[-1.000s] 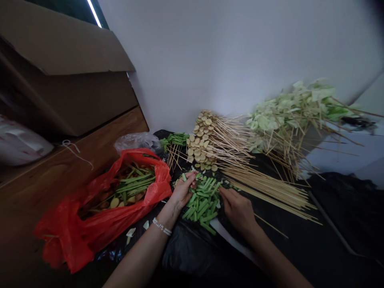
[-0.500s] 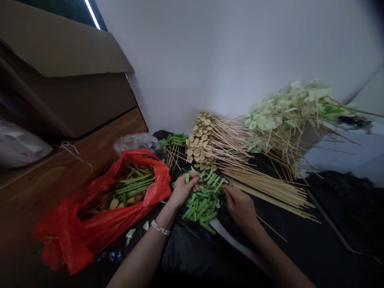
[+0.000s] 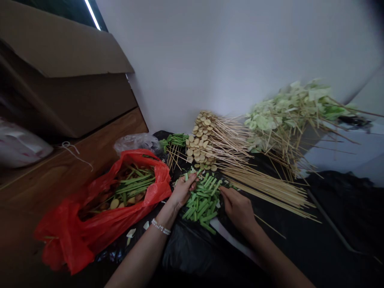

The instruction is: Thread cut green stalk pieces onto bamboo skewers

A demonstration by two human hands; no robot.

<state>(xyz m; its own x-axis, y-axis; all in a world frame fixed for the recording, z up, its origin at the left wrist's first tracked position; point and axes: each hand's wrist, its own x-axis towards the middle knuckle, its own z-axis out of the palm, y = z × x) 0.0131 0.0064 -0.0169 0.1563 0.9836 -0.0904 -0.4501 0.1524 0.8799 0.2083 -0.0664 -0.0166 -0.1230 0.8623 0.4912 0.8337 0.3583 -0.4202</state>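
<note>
My left hand (image 3: 183, 189), a beaded bracelet on its wrist, is closed on a cut green bean piece (image 3: 199, 173) held between thumb and fingers. Another bean piece (image 3: 186, 177) sticks up by the same fingers. Across the bean pile, my right hand (image 3: 239, 205) pinches a thin bamboo skewer (image 3: 270, 227), whose rear end slants out behind the hand toward the lower right. The skewer's front tip is hard to make out. Between both hands lies a heap of cut green beans (image 3: 201, 204) on black plastic.
At left, a red plastic bag (image 3: 126, 221) holds beans and slices. Behind the heap are skewered pale round slices (image 3: 199, 147) and skewered beans (image 3: 177, 140). Bare skewers (image 3: 270, 192) lie at right, below skewered cabbage leaves (image 3: 288, 104). A cardboard box (image 3: 69, 96) stands back left.
My right hand has moved slightly left with the skewer, closer to my left hand. The bean piece in my left fingers now points up and to the right.
</note>
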